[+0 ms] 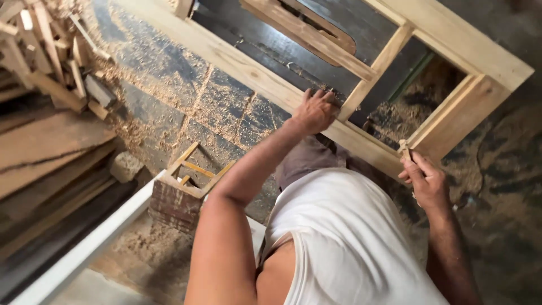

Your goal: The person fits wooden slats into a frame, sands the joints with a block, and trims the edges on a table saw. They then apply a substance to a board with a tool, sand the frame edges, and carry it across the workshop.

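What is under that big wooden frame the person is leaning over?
Through the openings of the wooden frame show a dark floor, sawdust and another curved wooden piece. The left hand rests on its rail; the right hand holds a small wooden piece at its edge. Anything beneath the rails themselves is hidden.

Sawdust-strewn stone floor (186,107), stacked offcuts (45,51)

You have no packages, labels, signs or screens in front of you here; none shows anywhere in this view.

Both hands are working on the door frame.
Left hand (314,110) is pressing the wooden frame (248,70); right hand (426,182) is pinching a small wooden piece (404,149).
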